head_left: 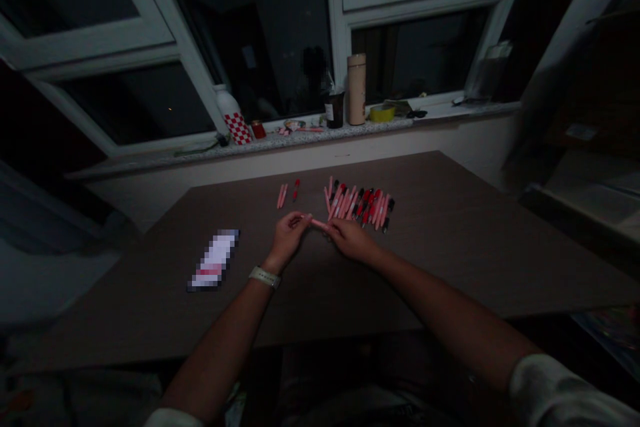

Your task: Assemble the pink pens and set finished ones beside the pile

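A slim pink pen (320,224) stretches between my two hands above the dark table. My left hand (289,233), with a pale watch band at its wrist, pinches one end. The other end is in the closed fingers of my right hand (349,236). Just beyond my right hand lies a row of pens (356,203), pink, red and black, side by side. Two pink pens (283,196) and one red pen (296,190) lie apart from them, beyond my left hand. The dim light hides finer detail on the pens.
A lit phone (215,259), its screen blurred out, lies left on the table (440,260). Along the windowsill (300,139) stand a red-checked white bottle (234,117), a small red jar (259,129), a dark cup (335,110), a beige flask (357,90) and a yellow tape roll (383,113).
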{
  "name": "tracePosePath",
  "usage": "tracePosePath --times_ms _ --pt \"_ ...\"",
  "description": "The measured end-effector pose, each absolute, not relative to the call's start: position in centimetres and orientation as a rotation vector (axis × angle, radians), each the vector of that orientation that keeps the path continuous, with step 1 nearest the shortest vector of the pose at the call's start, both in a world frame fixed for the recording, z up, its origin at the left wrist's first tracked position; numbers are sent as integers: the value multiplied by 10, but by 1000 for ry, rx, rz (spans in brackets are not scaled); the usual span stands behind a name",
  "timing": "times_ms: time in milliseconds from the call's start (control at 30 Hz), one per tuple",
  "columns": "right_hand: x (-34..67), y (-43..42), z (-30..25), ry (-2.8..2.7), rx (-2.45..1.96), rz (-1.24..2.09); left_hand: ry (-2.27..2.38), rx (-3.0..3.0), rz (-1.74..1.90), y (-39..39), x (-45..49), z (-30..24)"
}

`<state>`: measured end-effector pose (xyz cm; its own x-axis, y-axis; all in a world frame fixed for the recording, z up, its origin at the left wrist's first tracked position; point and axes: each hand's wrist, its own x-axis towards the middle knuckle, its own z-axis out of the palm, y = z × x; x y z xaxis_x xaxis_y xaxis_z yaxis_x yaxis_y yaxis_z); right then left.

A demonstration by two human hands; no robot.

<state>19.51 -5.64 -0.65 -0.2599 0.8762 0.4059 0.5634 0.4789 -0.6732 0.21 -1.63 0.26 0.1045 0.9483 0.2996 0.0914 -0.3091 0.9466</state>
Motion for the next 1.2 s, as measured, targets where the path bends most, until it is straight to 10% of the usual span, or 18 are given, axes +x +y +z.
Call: tracePosePath --times_ms 1200 --pt "195 -50 -15 -1863 -1138 692 1067 1525 1313 -20 3 7"
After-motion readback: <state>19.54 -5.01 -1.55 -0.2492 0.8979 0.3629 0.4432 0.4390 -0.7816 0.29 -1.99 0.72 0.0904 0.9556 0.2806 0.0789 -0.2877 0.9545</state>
